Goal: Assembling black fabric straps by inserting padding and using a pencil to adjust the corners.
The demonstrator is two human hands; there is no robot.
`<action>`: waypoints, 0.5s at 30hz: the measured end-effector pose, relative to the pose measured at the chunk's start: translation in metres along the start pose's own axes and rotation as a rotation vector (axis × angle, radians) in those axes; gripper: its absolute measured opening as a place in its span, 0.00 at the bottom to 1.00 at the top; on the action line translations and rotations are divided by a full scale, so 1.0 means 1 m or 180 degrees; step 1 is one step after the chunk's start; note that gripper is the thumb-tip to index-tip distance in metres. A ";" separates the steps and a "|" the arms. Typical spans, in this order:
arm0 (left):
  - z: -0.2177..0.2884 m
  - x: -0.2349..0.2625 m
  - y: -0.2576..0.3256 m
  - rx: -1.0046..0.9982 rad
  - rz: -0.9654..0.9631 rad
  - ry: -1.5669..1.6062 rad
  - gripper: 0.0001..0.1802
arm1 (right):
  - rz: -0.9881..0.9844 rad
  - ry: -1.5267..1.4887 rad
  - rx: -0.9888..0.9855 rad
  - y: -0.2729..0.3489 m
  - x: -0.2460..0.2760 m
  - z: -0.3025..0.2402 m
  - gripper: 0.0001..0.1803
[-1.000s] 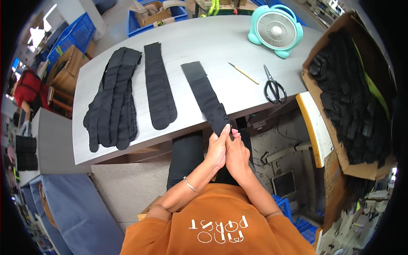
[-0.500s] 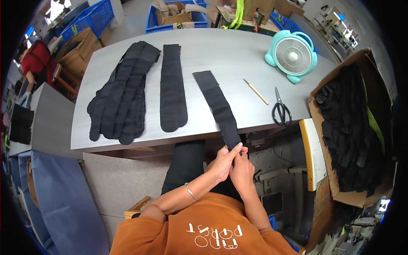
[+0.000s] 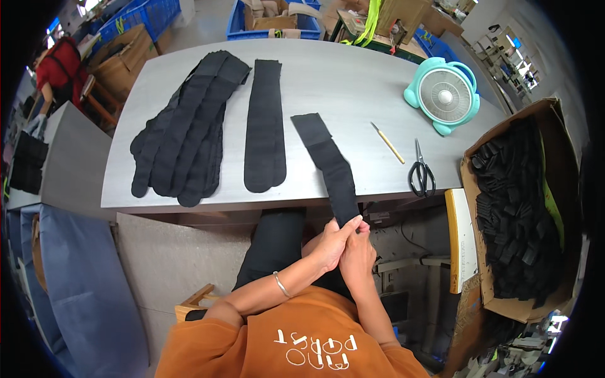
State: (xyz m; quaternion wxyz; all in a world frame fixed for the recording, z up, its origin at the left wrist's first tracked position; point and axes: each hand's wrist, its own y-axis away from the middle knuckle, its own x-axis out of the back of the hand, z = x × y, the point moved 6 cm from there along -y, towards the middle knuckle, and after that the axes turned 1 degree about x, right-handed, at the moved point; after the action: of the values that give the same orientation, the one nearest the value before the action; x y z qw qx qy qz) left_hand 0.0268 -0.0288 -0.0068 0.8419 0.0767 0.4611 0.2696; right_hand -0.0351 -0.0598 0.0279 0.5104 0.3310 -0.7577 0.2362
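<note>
A black fabric strip (image 3: 336,166) runs from the tabletop over its front edge down to my hands. My left hand (image 3: 334,244) is closed on its near end, thumb lying on top. Pressed against it, my right hand (image 3: 357,253) is closed on the same end, its fingers partly hidden. The far end of the strip rests on the table and looks doubled or overlapped. To its left lie a wider black piece with a rounded end (image 3: 265,132) and a fanned stack of similar black pieces (image 3: 189,129).
Black-handled scissors (image 3: 421,173) and a wooden-handled pointed tool (image 3: 389,145) lie right of the strip on the grey table (image 3: 353,69). A turquoise fan (image 3: 443,94) stands at the back right. Beside the table, a cardboard box (image 3: 471,179) holds many black pieces. Another person (image 3: 60,72) is at far left.
The view has tilted and shifted slightly, so the table's things appear moved. The strip bends a little more near its middle. Both hands keep their hold on its near end.
</note>
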 end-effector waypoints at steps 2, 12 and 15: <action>0.000 0.005 -0.006 -0.0006 0.0002 -0.0009 0.16 | 0.0029 -0.0085 0.0075 -0.008 -0.005 0.003 0.24; 0.053 0.007 -0.038 -0.0269 0.0205 0.0511 0.22 | -0.0013 0.0442 0.0197 -0.002 0.024 -0.026 0.41; 0.027 0.001 -0.027 -0.0153 0.0063 0.0542 0.18 | 0.0054 0.0423 0.0127 -0.018 0.015 -0.020 0.27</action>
State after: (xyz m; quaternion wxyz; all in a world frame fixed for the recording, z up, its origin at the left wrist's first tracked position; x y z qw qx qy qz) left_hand 0.0601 -0.0475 -0.0024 0.7985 0.0378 0.5237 0.2945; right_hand -0.0137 -0.0619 0.0495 0.5509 0.3182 -0.7200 0.2770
